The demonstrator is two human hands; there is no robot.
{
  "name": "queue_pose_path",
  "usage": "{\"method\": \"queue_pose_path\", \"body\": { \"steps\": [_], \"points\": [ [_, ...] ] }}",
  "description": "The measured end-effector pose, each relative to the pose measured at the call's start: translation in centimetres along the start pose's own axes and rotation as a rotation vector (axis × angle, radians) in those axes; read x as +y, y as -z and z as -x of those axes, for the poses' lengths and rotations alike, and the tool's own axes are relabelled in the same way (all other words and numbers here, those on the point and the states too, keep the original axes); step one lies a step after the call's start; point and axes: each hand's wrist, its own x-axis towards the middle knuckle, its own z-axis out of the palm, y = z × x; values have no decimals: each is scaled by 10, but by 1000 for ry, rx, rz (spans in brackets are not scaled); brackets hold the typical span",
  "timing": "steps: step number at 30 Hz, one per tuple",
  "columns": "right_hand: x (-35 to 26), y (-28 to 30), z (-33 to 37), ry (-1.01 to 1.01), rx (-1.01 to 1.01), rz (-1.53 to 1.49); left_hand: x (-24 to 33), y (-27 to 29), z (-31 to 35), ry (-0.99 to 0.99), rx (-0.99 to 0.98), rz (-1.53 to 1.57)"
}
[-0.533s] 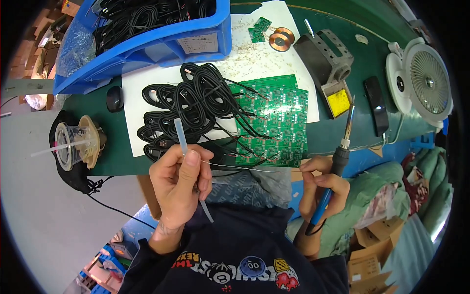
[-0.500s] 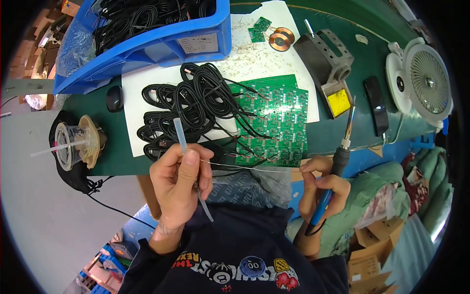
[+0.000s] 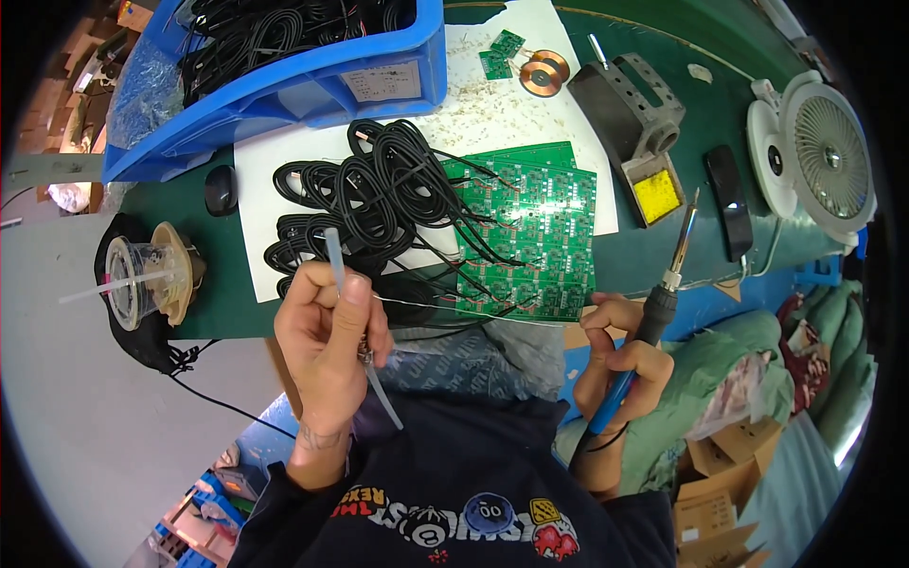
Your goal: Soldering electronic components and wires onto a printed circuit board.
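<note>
My left hand (image 3: 322, 350) is closed around a thin translucent plastic tube (image 3: 334, 254), whose upper and lower ends stick out past the fingers. A thin silvery wire (image 3: 450, 308), which looks like solder, stretches from there across to my right hand (image 3: 615, 364). That hand grips a blue-handled soldering iron (image 3: 660, 308), its tip slanting up and away, and the thumb and forefinger pinch the wire's far end. Just beyond the wire lies a green circuit board panel (image 3: 559, 237) with leads from several coiled black cables (image 3: 365, 194) running onto it.
A blue bin (image 3: 284, 95) of black cables stands far left, beside a mouse (image 3: 222, 191) and a plastic cup (image 3: 137, 282). Copper wire spools (image 3: 542, 76) lie far back. To the right are a soldering iron stand (image 3: 634, 109) with yellow sponge (image 3: 656, 196), a phone (image 3: 727, 204) and a fan (image 3: 824, 156).
My left hand has shifted left with the tube, and the visible wire between the hands is longer. My right hand has stayed nearly in place; the iron's tip has swung slightly right.
</note>
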Motion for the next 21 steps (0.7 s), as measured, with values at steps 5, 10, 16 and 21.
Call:
{"method": "queue_pose_path", "body": {
  "steps": [5,10,16,21],
  "points": [
    [3,0,3,1,28,-2,0,-2,-4,-7,62,-91],
    [11,14,2,29,-29,66,-6,6,-4,46,22,-80],
    [14,20,1,56,-3,83,-11,-4,-2,36,33,-125],
    [-9,9,2,-220,99,-117,-10,1,-2,9,-8,-143]
  ]
}}
